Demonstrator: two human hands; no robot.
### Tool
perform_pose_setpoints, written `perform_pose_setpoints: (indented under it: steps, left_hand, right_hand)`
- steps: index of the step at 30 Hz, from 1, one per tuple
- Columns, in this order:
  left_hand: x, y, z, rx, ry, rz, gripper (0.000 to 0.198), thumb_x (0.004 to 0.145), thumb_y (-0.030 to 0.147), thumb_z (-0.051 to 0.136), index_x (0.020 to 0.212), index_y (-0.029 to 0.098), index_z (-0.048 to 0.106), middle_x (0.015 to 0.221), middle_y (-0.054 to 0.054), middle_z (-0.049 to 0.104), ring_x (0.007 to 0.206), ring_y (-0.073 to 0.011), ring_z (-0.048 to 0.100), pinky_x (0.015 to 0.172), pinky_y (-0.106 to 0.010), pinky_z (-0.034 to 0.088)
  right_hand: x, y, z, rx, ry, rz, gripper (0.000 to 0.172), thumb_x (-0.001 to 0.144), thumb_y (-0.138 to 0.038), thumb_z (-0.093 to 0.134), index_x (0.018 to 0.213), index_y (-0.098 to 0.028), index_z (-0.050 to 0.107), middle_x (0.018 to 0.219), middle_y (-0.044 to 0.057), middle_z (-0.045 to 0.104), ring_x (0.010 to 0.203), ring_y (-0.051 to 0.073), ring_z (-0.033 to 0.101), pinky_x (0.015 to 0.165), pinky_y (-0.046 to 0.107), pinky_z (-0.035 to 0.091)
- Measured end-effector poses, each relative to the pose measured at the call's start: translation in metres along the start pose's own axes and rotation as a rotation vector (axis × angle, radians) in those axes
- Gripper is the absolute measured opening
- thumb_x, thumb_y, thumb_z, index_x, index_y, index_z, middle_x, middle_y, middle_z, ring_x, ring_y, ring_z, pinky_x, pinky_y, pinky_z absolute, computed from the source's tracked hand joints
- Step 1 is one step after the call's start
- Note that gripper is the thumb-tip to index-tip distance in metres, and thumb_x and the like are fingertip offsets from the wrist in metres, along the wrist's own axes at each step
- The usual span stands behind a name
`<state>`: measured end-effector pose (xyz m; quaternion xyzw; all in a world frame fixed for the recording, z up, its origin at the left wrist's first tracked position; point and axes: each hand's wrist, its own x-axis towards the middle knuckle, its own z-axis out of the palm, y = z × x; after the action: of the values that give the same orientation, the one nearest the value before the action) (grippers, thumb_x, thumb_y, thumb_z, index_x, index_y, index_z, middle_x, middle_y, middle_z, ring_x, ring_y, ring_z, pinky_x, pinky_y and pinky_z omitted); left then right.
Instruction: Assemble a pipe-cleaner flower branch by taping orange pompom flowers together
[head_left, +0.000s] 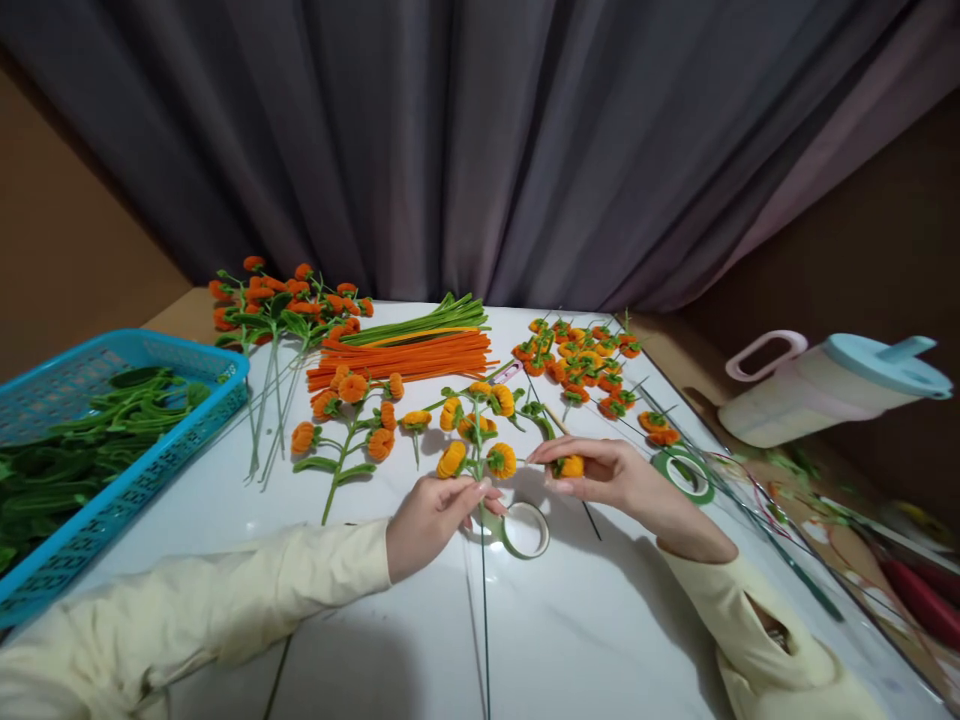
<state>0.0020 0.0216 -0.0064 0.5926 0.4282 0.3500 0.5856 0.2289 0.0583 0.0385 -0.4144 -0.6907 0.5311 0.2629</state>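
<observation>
My left hand [431, 515] pinches the thin green wire stem [484, 600] of a branch of yellow-orange pompom flowers [478, 425], fingers closed just below the blooms. My right hand [611, 470] is closed on a single small orange pompom flower [571, 466], held close to the right of the branch. A roll of green floral tape [525, 530] lies on the white table [570, 620] between and just below both hands. Both arms wear pale cream sleeves.
A blue plastic basket [135, 470] of green leaves stands at left. Finished orange flower branches [277, 310], a bundle of orange and green pipe cleaners [409, 350], loose small flowers [581, 365] and a second tape roll [686, 475] lie behind. A lidded jug [825, 385] sits at right.
</observation>
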Motion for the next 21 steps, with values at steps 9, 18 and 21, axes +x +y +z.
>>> perform_pose_setpoints:
  steps: [9,18,21]
  left_hand:
    - [0.001,0.002,0.001,-0.018,0.002,-0.001,0.038,0.084,0.042,0.046,0.08,0.01,0.066,0.083,-0.01,0.071,0.073,-0.0173,0.062,0.06,-0.023,0.047]
    - [0.0,-0.001,0.0,0.034,0.001,-0.014,0.042,0.083,0.046,0.045,0.081,0.011,0.067,0.069,-0.004,0.067,0.054,-0.0116,0.052,0.056,-0.022,0.045]
    - [-0.001,-0.001,0.0,0.036,-0.018,-0.015,0.041,0.084,0.045,0.044,0.081,0.011,0.067,0.07,-0.004,0.067,0.054,-0.0112,0.051,0.057,-0.022,0.045]
  right_hand:
    - [0.0,0.012,0.004,0.451,-0.142,0.081,0.025,0.067,-0.032,0.072,0.083,-0.014,0.067,0.083,0.006,0.065,0.072,0.015,0.058,0.069,0.027,0.047]
    - [0.005,0.012,0.028,0.359,-0.14,0.056,0.024,0.068,-0.028,0.07,0.086,-0.014,0.06,0.085,0.004,0.059,0.079,0.015,0.058,0.074,0.029,0.048]
    - [0.005,0.013,0.033,0.068,-0.079,-0.066,0.012,0.075,-0.022,0.062,0.084,-0.015,0.061,0.085,0.006,0.062,0.081,0.016,0.058,0.076,0.03,0.047]
